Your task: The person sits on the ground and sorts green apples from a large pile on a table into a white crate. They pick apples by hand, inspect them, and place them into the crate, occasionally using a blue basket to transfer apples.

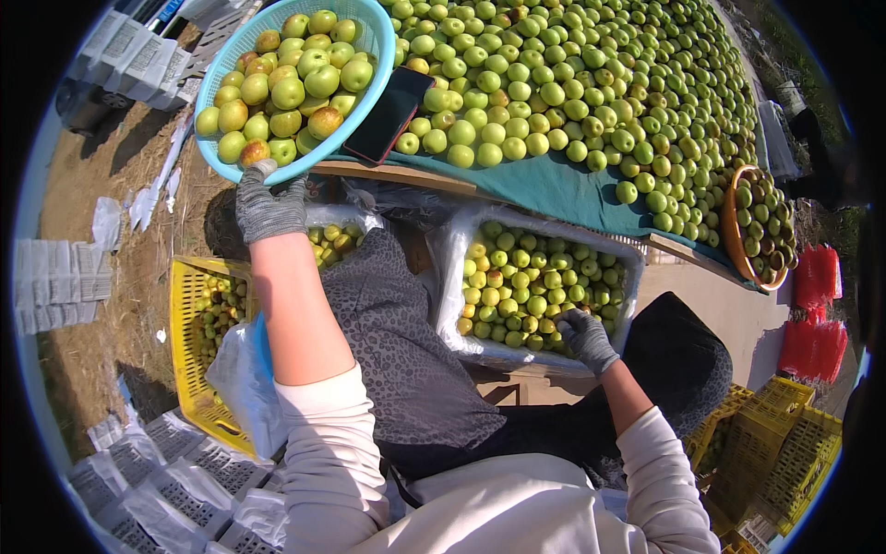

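"What could be going wrong?"

"The heaped blue basket [384, 57] is jutting past the counter's [397, 175] edge; a slackening left hand [270, 203] could be spilling its fruit [300, 83]."

"And the grip?"

"Left is clasping the rim; the right hand [588, 340] is curling at crated fruit [526, 286] (holding any, one cannot tell)."

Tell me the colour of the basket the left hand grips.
The basket is light blue; the head view shows it.
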Demonstrator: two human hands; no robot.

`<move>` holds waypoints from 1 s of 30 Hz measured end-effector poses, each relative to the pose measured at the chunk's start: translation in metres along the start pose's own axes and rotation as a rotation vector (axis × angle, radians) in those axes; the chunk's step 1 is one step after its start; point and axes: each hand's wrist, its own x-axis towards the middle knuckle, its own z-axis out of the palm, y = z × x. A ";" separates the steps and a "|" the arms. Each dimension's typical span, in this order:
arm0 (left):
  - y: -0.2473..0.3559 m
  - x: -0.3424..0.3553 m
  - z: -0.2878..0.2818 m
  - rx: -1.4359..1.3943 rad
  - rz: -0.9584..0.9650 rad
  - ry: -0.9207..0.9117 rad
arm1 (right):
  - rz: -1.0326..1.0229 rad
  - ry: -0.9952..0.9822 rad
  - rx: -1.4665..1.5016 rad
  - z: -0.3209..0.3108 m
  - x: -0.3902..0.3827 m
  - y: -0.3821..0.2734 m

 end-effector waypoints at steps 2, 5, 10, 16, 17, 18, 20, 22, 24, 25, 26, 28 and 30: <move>0.003 -0.020 -0.002 0.058 -0.083 -0.098 | 0.260 0.020 0.623 -0.019 0.007 -0.007; -0.014 -0.050 -0.017 0.230 -0.142 -0.364 | 0.223 0.149 0.887 -0.062 0.011 -0.019; -0.080 -0.092 -0.045 0.352 -0.603 -0.808 | -0.004 0.374 1.340 -0.129 0.016 -0.032; -0.134 -0.158 -0.102 0.895 -0.919 -0.851 | 0.170 0.259 0.795 -0.133 -0.027 -0.007; -0.138 -0.165 -0.108 1.035 -0.933 -0.847 | 0.235 0.177 0.766 -0.123 -0.035 0.002; -0.139 -0.171 -0.114 1.109 -0.935 -0.820 | 0.271 0.169 0.580 -0.111 -0.037 0.012; -0.142 -0.177 -0.120 1.269 -0.973 -0.792 | 0.230 0.163 0.351 -0.080 -0.038 0.029; -0.145 -0.178 -0.120 1.341 -1.003 -0.791 | 0.293 0.133 0.250 -0.057 -0.043 0.045; -0.147 -0.177 -0.116 1.374 -1.009 -0.784 | 0.286 0.070 0.214 -0.039 -0.045 0.054; -0.149 -0.175 -0.114 1.381 -1.008 -0.781 | 0.355 0.045 0.161 -0.032 -0.045 0.056; -0.151 -0.175 -0.111 1.380 -1.003 -0.774 | 0.357 -0.003 0.083 -0.032 -0.048 0.058; -0.154 -0.173 -0.107 1.364 -0.995 -0.763 | 0.336 0.052 0.088 -0.029 -0.048 0.056; -0.153 -0.171 -0.104 1.334 -0.982 -0.750 | 0.284 0.076 0.175 -0.031 -0.047 0.053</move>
